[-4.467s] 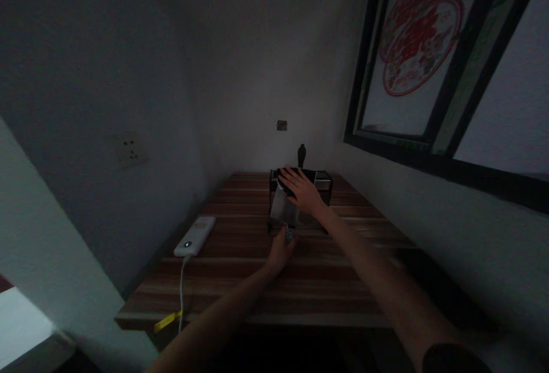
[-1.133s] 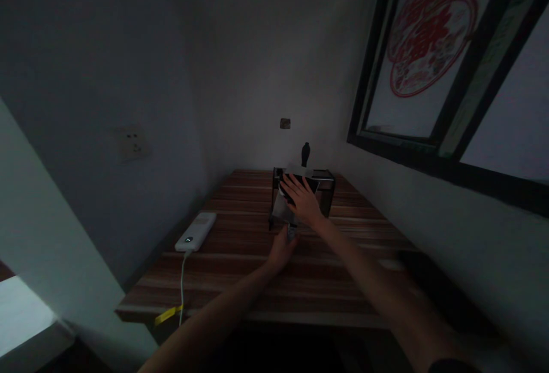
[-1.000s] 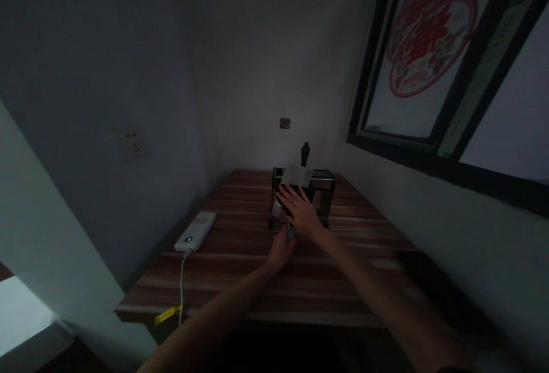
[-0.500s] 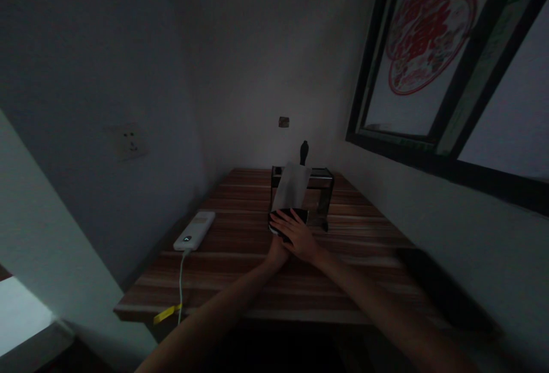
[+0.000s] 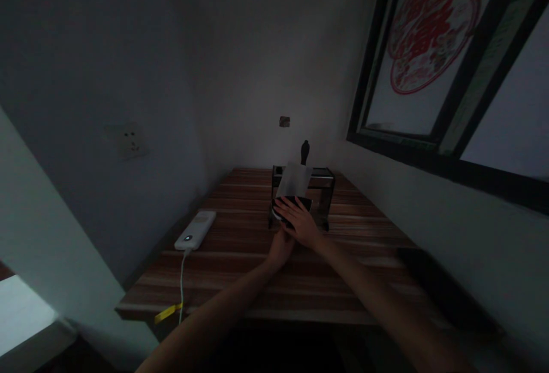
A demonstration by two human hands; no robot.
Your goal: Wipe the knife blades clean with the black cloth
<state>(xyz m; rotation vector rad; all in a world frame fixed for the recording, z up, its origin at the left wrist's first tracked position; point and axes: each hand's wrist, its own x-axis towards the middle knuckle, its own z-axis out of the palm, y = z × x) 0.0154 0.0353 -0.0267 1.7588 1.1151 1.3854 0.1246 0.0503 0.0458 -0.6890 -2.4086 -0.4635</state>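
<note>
A broad pale blade, like that of a cleaver [image 5: 295, 179], stands tilted in front of the knife rack [image 5: 326, 197]. Across its lower part lies a dark flat piece [image 5: 306, 204], perhaps a folded cloth; its kind is unclear in the dim light. My right hand [image 5: 301, 225] holds this piece against the blade, its fingers laid over the top. Just beneath is my left hand [image 5: 281, 247], closed, with its fingers mostly hidden behind the right hand. What it grips is out of sight. A black-handled tool [image 5: 305, 152] rises from the rack behind.
The striped wooden table [image 5: 240, 230] meets walls on both sides. A white power bank [image 5: 196, 230] lies at the left, its cable [image 5: 182, 281] hanging over the front edge with a yellow tag [image 5: 168, 313]. A long dark object [image 5: 446, 287] rests along the right side.
My right hand and the dark piece have shifted up and slightly right, covering more of the blade's lower part. My left hand has moved up a little too. The rack stays put.
</note>
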